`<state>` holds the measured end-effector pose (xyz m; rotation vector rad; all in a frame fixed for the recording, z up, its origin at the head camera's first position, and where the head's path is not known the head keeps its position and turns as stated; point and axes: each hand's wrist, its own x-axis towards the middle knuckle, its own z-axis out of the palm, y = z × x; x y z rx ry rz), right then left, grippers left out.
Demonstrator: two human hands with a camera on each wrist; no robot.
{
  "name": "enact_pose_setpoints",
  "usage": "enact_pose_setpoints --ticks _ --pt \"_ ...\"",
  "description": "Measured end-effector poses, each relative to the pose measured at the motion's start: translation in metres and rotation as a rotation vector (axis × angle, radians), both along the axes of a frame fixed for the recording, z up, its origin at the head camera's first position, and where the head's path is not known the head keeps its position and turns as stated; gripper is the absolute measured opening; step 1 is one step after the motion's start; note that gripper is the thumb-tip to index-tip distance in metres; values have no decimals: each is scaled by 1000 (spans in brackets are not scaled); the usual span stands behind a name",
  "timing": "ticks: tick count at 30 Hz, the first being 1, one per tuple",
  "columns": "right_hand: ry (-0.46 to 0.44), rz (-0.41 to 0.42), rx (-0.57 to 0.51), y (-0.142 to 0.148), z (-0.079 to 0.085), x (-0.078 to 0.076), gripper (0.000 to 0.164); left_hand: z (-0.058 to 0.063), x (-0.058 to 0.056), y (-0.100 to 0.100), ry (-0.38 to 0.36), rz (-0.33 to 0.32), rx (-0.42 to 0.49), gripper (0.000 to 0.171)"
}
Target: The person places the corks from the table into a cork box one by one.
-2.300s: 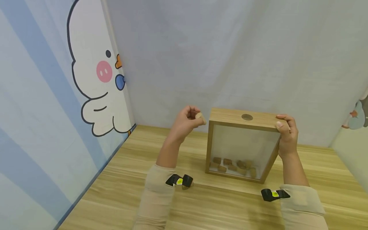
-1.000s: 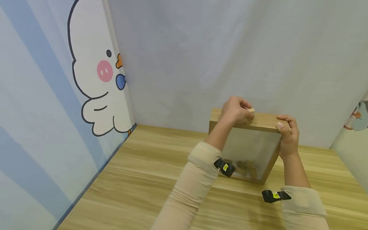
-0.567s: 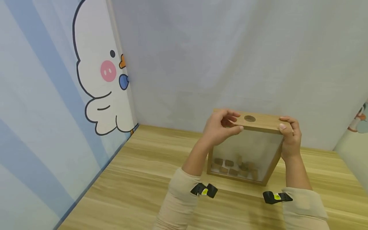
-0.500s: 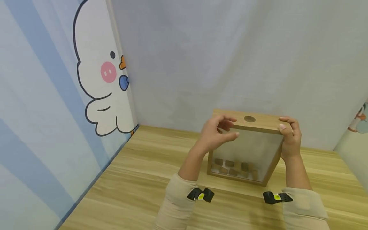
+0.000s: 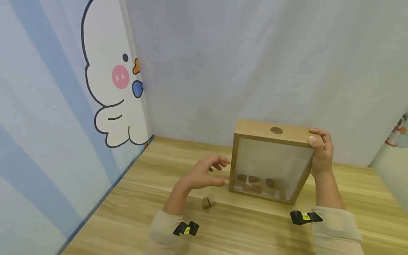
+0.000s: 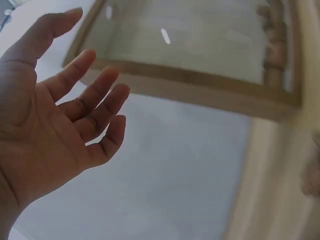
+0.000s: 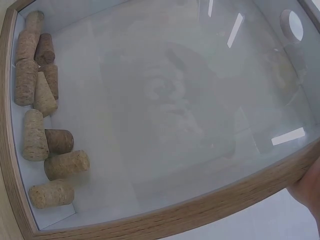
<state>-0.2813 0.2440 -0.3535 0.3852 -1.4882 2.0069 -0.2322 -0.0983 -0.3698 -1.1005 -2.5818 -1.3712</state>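
A wooden box frame (image 5: 255, 128) with a clear front stands upright on the table, a round hole in its top. Several corks (image 7: 34, 135) lie along its bottom inside. My right hand (image 5: 322, 156) grips the box's upper right corner, thumb in front and fingers over the top. My left hand (image 5: 204, 173) holds nothing; its fingers are loosely spread just left of the box, and the left wrist view shows its bare palm (image 6: 45, 135). Two corks (image 5: 206, 203) lie close together on the table, a little nearer than the left hand.
The wood-grain table (image 5: 143, 212) meets a pale grey curtain (image 5: 223, 71) at the back. On the left hangs a striped blue curtain (image 5: 47, 124) with a cartoon duck. Black wrist cameras sit on both sleeves.
My left hand brought a cork to the top hole and let go of it there; it dropped among the others. The hand then moved left and down to the table. The right hand kept its grip.
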Motion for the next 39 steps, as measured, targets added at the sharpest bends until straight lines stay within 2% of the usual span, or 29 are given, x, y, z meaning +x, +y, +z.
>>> enact_pose_setpoints --ticks 5,13,19,24,28,32,35,39 --pt "-15 -15 24 -1 -2 1 19 -30 6 -23 -138 -6 -64 50" --pt "10 -6 16 -1 0 -2 20 -68 3 -53 -226 24 -63 48" --pt "0 -5 18 -2 -1 -2 19 -92 -5 -62 -356 69 -70 49" --pt "4 -12 26 0 0 -2 19 -107 -15 -59 -406 118 -107 49" --pt "8 -20 29 1 2 -3 19 -113 -21 -54 -420 170 -163 45" --pt "6 -24 18 1 2 -2 19 -112 -24 -51 -378 172 -227 39" --pt "-2 -7 15 -1 2 -1 19 -107 -23 -53 -367 166 -252 33" --pt "-5 -14 20 -1 1 -1 19 -96 -20 -60 -375 137 -201 29"
